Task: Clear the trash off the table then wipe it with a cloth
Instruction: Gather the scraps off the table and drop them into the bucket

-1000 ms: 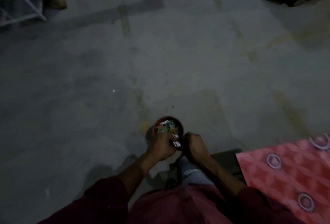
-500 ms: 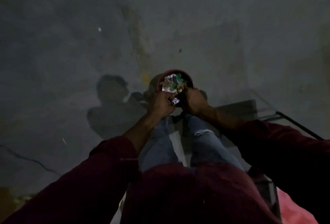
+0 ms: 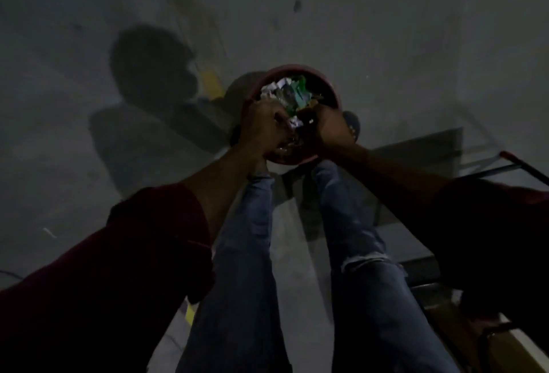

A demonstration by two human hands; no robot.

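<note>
Both hands meet over a red bin (image 3: 332,92) on the concrete floor (image 3: 386,31), the left hand (image 3: 263,129) and right hand (image 3: 325,127) curled around crumpled trash (image 3: 294,122) at its near rim. To do this well, I'd push the wad below the rim before letting go, since the bin already looks heaped with white, green and foil scraps (image 3: 286,92) and loose bits could spill. The tabletop and the cloth are out of view here.
</note>
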